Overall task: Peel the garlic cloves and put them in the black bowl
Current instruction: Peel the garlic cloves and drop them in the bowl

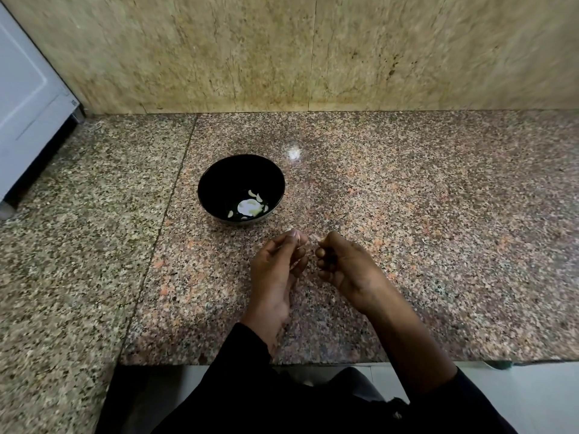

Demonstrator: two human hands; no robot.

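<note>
Fingers of both hands pinch one garlic clove (pixel 302 239) | black bowl (pixel 216 183) beyond holds cloves

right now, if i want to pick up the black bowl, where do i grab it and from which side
Take the bowl by its rim, from above on the right side, thumb outside, fingers just inside. It stands upright and open, the rim is bare all round, and the peeled cloves lie low at the bottom. The right hand is nearer that side, though it seems busy with a clove.

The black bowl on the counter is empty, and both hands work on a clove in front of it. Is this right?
Not quite. The head view shows the black bowl already holds several pale garlic pieces. The rest is right.
</note>
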